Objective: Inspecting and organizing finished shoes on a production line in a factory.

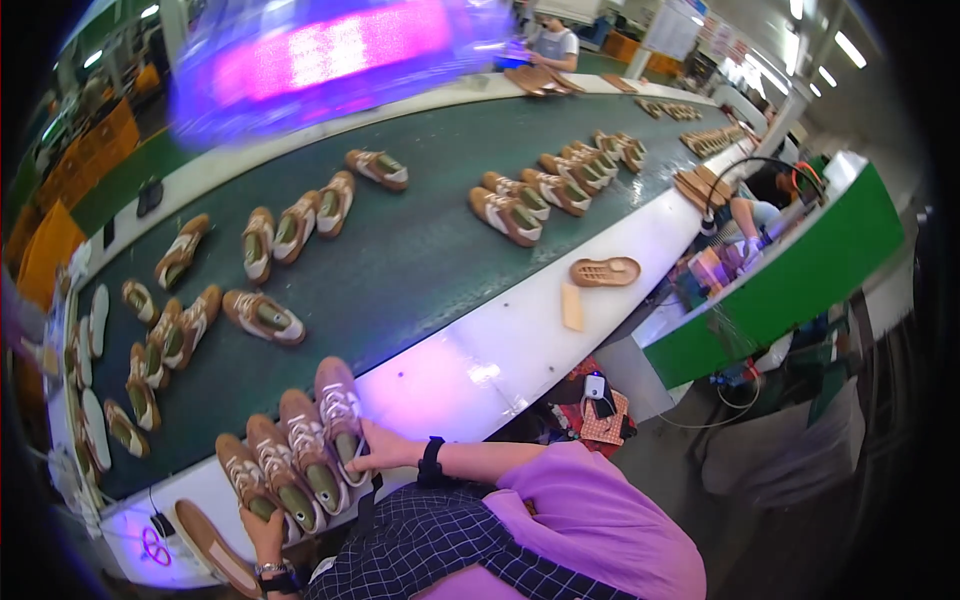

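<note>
Several brown sneakers with white laces stand side by side at the near edge of the conveyor, toes pointing away from me. My left hand [263, 537] grips the heel end of the leftmost sneaker [240, 470], thumb at its opening. At the other end of the row, my right hand [388, 447] closes round the heel of the rightmost sneaker [338, 398]. Between them, more sneakers [300, 430] sit tightly together, touching. Green linings show in their openings. Beside my left wrist lies a long brown sole [210, 540].
More sneakers [290, 225] stand in groups across the green belt [400, 260]. On the white ledge [450, 370] rest a brown sole [605, 271] and a tan strip [571, 307]. A green-sided machine [790, 270] stands right, with a co-worker's gloved hand [750, 250] behind it. Another person [553, 45] stands far back.
</note>
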